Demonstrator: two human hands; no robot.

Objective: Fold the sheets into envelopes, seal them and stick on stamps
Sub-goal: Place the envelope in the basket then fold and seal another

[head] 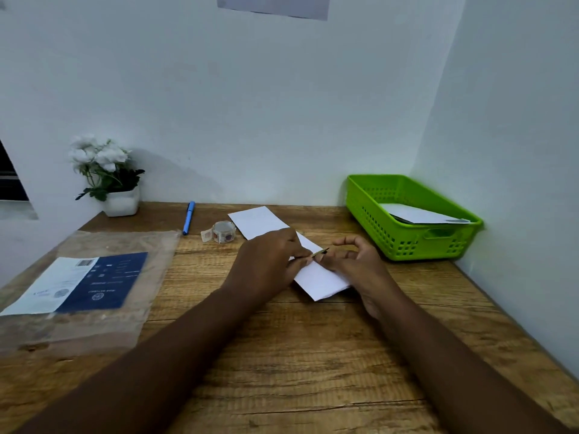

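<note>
White paper lies under my fingertips: a folded envelope [316,277] flat on the wooden desk [282,355], and I take it as the landmark for everything else. My left hand [266,264] lies over the envelope's left edge, and its curled fingers pinch a small dark stamp [320,252] just above the paper, the sticker tilted with its far end raised to the right. My right hand [360,267] rests on the envelope's right side, thumb and forefinger bent towards the stamp and touching near it; whether they actually grip it I cannot tell. The envelope's long axis runs diagonally, its near short end pointing towards me and to the right, its far end hidden under my left hand.

Just beyond the envelope lies a second white sheet [258,221] on much the same diagonal. Left of that sheet sits a clear roll of stamps [223,230] with a loose tail, and further left a blue pen [189,217]. Well to the envelope's right stands a green basket [407,239] with white paper inside. Far to its left lies a plastic sleeve [94,283] holding a blue and white card, and behind that a white potted plant [106,177].
</note>
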